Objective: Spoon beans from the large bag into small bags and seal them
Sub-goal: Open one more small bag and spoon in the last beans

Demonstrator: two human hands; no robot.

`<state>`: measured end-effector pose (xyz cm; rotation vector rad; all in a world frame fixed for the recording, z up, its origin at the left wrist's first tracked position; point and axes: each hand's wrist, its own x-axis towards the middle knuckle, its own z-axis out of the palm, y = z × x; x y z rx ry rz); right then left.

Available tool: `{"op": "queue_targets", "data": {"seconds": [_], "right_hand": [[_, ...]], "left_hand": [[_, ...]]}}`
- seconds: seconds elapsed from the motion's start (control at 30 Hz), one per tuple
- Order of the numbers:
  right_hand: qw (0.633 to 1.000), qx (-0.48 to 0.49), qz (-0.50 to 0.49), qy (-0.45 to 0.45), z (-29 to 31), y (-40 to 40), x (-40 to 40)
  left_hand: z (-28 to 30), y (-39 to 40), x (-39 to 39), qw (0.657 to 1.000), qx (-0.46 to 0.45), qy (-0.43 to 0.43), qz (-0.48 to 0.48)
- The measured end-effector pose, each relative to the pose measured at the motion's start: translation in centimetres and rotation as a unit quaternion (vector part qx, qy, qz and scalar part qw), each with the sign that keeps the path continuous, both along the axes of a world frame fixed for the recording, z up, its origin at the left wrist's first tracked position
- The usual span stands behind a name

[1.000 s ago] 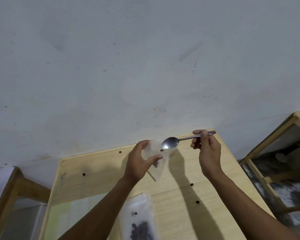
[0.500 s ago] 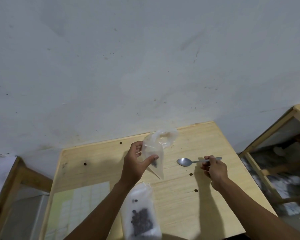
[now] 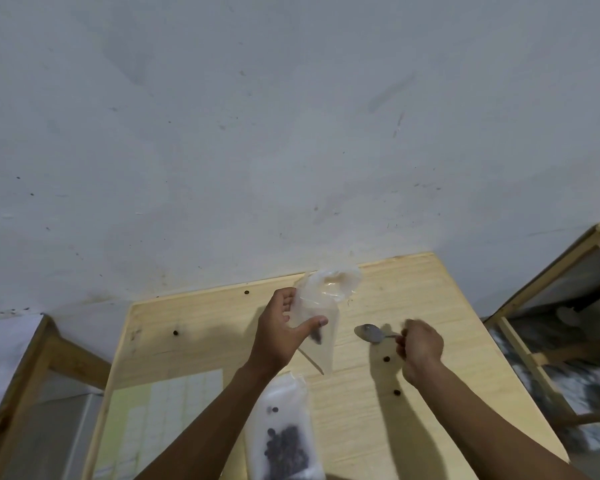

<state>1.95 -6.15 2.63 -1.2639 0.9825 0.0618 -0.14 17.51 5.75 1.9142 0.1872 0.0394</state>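
Observation:
My left hand holds a small clear plastic bag upright above the wooden table, its mouth open at the top and a few dark beans low inside it. My right hand pinches the handle of a metal spoon, whose empty bowl points left, low over the table and to the right of the small bag. The large clear bag lies on the table near the front edge between my forearms, with dark beans heaped in its lower part.
Several loose beans lie scattered on the table. A pale printed sheet lies at the table's front left. A grey wall rises behind. Wooden frames stand at the left and right of the table.
My right hand has carried the spoon away from the small bag's mouth, down and to the right, close to the table. The small bag's mouth now stands open.

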Motion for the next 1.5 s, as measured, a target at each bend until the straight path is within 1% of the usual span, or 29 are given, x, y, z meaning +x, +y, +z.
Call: {"op": "queue_targets", "data": {"seconds": [0.03,0.07,0.1,0.13,0.17,0.2,0.23,0.27,0.3,0.43,0.47,0.57,0.67,0.77,1.0,1.1,1.2,1.37,1.5], "right_hand": [[0.995,-0.022,0.077,-0.064,1.0,1.0,-0.3],[0.976,-0.037,0.172,-0.129,2.1,1.9,-0.7],[0.943,-0.047,0.276,-0.179,3.2,2.8,-1.1],[0.901,-0.060,0.372,-0.214,4.1,3.6,-1.3],[0.861,-0.081,0.443,-0.238,4.6,4.2,-1.4],[0.836,-0.104,0.475,-0.253,4.8,4.7,-1.3],[0.830,-0.119,0.478,-0.261,5.0,4.9,-1.3],[0.832,-0.127,0.471,-0.263,5.2,5.0,-1.2],[0.834,-0.125,0.469,-0.263,5.3,5.0,-1.1],[0.822,-0.133,0.484,-0.269,5.2,5.4,-1.1],[0.829,-0.138,0.469,-0.271,5.0,5.7,-1.0],[0.867,-0.138,0.400,-0.265,4.8,6.0,-0.6],[0.891,-0.106,0.371,-0.241,5.2,5.6,-0.2],[0.889,-0.087,0.379,-0.242,5.8,5.7,0.1],[0.892,-0.059,0.376,-0.245,6.0,6.0,0.7],[0.881,-0.045,0.405,-0.243,6.4,6.2,0.8],[0.860,-0.039,0.446,-0.243,6.9,6.6,0.8],[0.839,-0.088,0.477,-0.246,6.9,7.1,0.7],[0.801,-0.149,0.525,-0.246,6.3,7.2,0.7]], "left_hand": [[0.0,-0.1,0.2,1.000,-0.006,0.005,0.008],[0.0,-0.3,0.5,1.000,-0.012,0.011,0.016],[0.1,-0.5,0.7,0.999,-0.017,0.018,0.021],[0.3,-0.6,1.0,0.999,-0.018,0.027,0.023],[0.4,-0.7,1.2,0.999,-0.012,0.037,0.024],[0.5,-0.7,1.3,0.999,-0.006,0.047,0.026],[0.7,-0.7,1.4,0.998,-0.004,0.055,0.030],[0.8,-0.6,1.4,0.998,-0.004,0.060,0.035],[0.9,-0.4,1.3,0.997,-0.002,0.064,0.037],[1.1,0.2,1.0,0.997,-0.001,0.075,0.028],[1.2,0.3,1.0,0.997,-0.011,0.078,0.022],[1.6,0.8,1.1,0.995,-0.062,0.078,0.003],[1.8,1.2,1.1,0.996,-0.076,0.044,-0.003],[1.8,1.6,1.0,0.997,-0.066,0.026,-0.004],[2.3,2.2,0.5,0.994,-0.108,0.033,-0.011],[2.4,2.7,0.1,0.990,-0.137,0.044,-0.013],[2.4,3.1,-0.3,0.990,-0.128,0.044,-0.028],[2.0,3.3,-1.0,0.994,-0.103,0.033,-0.032],[1.7,3.2,-2.0,0.995,-0.091,0.023,-0.040]]}}
